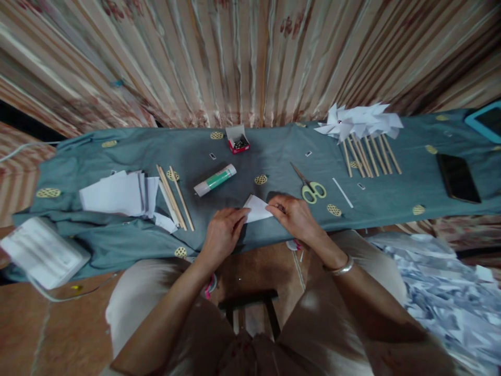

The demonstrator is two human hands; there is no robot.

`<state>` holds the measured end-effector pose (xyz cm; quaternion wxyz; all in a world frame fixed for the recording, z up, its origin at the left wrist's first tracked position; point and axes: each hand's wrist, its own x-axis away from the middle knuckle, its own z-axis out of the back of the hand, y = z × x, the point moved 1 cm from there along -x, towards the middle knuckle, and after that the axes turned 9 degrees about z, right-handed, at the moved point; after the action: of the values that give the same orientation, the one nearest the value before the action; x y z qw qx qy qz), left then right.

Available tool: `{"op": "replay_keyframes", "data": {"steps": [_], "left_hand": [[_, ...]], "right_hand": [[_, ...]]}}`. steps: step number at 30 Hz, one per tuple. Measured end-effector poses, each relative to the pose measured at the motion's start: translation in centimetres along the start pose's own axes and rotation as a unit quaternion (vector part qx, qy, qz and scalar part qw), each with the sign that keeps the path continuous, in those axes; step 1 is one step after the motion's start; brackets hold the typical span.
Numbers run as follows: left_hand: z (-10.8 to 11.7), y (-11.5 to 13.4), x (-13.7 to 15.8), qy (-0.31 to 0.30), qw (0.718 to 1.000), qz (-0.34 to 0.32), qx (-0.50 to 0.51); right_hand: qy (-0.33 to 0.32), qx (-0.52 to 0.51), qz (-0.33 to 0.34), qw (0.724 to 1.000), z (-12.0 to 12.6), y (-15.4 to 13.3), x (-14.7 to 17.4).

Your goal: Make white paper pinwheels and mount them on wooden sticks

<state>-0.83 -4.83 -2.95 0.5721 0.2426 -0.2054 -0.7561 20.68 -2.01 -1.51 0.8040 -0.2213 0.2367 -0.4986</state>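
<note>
A small folded piece of white paper [256, 209] is held between my two hands at the near edge of the cloth-covered table. My left hand [224, 230] pinches its left corner with thumb and fingers. On the other side, my right hand [293, 215] grips the right corner, and a bracelet circles that wrist. Just beyond the paper lies a glue stick [215, 180] with a green label. Scissors [311, 189] with light green handles rest to the right of my right hand, beside a thin white paper strip [343, 192].
An open red box [238, 141] of small dark pins stands at the back. Left are wooden sticks [172, 196], stacked paper [113, 194] and a white box-shaped device [45, 253]. Right are paper pinwheels [360, 122] on sticks, a phone [457, 177] and a paper heap [450, 303].
</note>
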Motion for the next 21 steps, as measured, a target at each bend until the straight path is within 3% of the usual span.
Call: {"op": "replay_keyframes", "data": {"steps": [11, 21], "left_hand": [[0.0, -0.2, 0.0, 0.002, 0.999, 0.018, -0.027], [0.3, -0.3, -0.1, -0.004, 0.999, 0.016, -0.039]], "right_hand": [[0.055, 0.052, 0.066, 0.995, -0.6, -0.1, -0.2], [0.094, 0.035, 0.037, 0.994, -1.5, 0.0, -0.1]]}}
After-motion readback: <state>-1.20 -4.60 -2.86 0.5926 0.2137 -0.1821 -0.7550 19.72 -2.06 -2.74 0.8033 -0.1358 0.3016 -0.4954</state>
